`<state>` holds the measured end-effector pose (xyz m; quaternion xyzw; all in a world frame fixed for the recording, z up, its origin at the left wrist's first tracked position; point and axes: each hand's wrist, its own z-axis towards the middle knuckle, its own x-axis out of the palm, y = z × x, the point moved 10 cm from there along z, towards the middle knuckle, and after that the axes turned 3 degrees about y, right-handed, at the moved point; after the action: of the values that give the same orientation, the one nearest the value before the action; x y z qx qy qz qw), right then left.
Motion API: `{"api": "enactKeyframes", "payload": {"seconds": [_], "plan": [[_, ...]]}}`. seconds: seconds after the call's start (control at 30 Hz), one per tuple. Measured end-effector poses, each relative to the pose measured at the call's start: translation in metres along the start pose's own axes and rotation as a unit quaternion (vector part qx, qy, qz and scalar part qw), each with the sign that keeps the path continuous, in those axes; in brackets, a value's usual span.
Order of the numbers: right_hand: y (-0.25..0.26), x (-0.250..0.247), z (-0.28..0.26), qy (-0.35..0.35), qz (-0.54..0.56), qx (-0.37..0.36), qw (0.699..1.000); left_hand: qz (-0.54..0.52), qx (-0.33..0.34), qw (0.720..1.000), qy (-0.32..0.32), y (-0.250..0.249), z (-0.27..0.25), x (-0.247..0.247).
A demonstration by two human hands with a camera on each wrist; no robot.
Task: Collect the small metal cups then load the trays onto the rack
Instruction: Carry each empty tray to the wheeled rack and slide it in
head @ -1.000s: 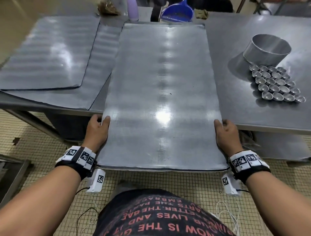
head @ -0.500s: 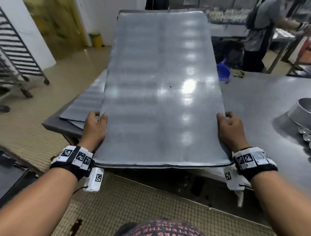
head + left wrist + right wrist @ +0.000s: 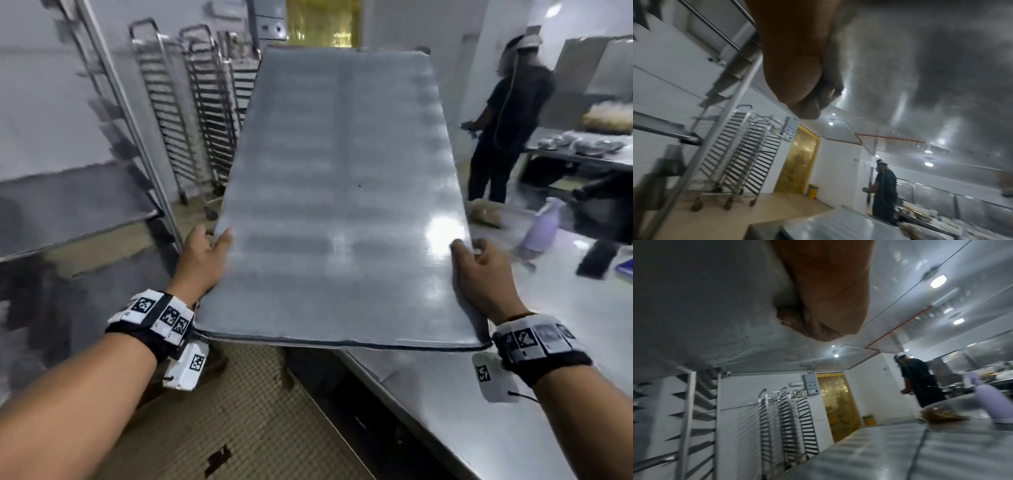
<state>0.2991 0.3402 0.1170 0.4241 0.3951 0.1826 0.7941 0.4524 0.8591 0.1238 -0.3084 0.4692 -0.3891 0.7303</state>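
Note:
I carry a large flat metal tray (image 3: 339, 192) in the air, level, its long side pointing away from me. My left hand (image 3: 205, 260) grips its left edge near the close corner, thumb on top. My right hand (image 3: 479, 274) grips the right edge the same way. From below, the left wrist view shows curled fingers (image 3: 809, 104) under the tray (image 3: 920, 56); the right wrist view shows fingers (image 3: 818, 324) under the tray (image 3: 705, 305). A tall rack (image 3: 113, 113) with a tray on a shelf stands close on my left. The small metal cups are out of view.
Several empty wheeled racks (image 3: 205, 113) stand ahead by the wall near a yellow doorway (image 3: 322, 24). The steel table (image 3: 513, 394) runs along my right, with a lilac spray bottle (image 3: 541, 229). A person in dark clothes (image 3: 507, 120) stands at the far right.
I lifted the tray off the table and turned left with it. The view swung from the table and cups to the racks and doorway. Both hands kept their hold.

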Motion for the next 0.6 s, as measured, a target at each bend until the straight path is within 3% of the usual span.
{"api": "enactKeyframes", "payload": {"seconds": [0.23,0.47,0.6], "plan": [[0.064,0.110,0.039,0.152,0.022,-0.075,0.985,0.060,-0.065,0.988,-0.130,0.028,-0.066,-0.110],[0.112,0.186,0.013,0.274,0.062,-0.123,0.952,0.103,-0.163,0.958,-0.215,0.046,-0.166,-0.187],[0.131,0.225,-0.010,0.338,0.071,-0.145,0.927,0.113,-0.182,0.942,-0.257,0.037,-0.217,-0.209]]}}
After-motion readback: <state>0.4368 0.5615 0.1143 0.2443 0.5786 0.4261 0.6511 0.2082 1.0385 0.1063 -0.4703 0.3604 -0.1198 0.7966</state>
